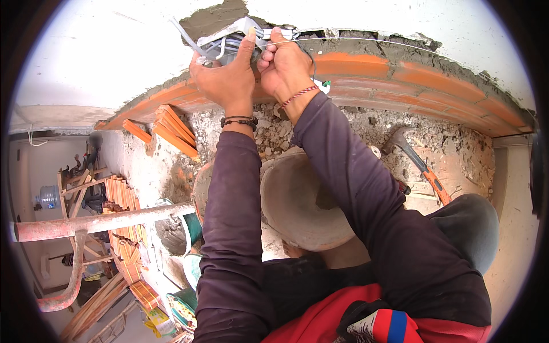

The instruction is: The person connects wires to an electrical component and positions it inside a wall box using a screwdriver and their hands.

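My left hand [229, 80] is closed around a white plastic electrical box [243, 26] with a bundle of grey cables [220, 46], its thumb pressed on the box's near side. Close beside it, my right hand [286, 66] is pinched, thumb up, at the box's right end. What its fingertips hold is too small to make out. A thin white string [366, 39] stretches from the right and passes across these fingers. The box sits at the top of a low wall of orange hollow bricks [366, 66], in a patch of grey mortar [214, 17].
Below my forearms stands a round mortar basin [297, 200]. A claw hammer [423, 166] lies on the rubble to the right. Orange brick pieces [174, 131] lean at the wall's left. A rusty metal bar [108, 221] crosses the left, near a mortar bucket [174, 234] and stacked bricks [123, 197].
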A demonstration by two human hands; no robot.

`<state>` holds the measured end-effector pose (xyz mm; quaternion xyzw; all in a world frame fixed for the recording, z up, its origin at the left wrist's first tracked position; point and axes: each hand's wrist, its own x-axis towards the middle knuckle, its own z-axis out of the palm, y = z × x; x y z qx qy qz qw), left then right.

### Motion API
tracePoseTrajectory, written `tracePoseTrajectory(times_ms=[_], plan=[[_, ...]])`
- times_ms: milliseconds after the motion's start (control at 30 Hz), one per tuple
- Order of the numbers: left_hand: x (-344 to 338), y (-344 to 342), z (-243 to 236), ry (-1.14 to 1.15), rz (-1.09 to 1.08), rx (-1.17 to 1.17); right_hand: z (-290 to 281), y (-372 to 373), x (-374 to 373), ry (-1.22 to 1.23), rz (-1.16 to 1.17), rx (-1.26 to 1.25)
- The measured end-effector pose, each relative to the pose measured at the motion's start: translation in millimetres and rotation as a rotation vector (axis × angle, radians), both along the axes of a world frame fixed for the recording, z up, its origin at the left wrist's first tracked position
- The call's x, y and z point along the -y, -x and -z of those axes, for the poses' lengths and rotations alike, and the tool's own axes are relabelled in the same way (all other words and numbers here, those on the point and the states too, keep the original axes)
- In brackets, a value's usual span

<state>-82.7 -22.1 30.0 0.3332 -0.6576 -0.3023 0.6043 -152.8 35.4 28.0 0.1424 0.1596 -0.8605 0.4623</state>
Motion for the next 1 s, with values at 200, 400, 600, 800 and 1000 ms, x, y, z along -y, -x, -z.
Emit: tracePoseTrajectory(times_ms=[200,400,600,800,1000], plan=[[-6,-1,-4,0.021,-0.043,0.105,5,4,-3,0.077,-0.041,-0.005],[1,0,3,0.033,-0.051,0.038,8,1,3,0.058,-0.012,-0.024],[6,0,5,0.091,-0.109,0.093,4,0,5,0.000,0.016,-0.049],[-2,0,0,0.039,-0.034,0.060,0,-3,0,-0.029,0.021,-0.109],[3,0,2,0.081,-0.046,0.074,-2,-3,1,-0.070,-0.016,-0.157]])
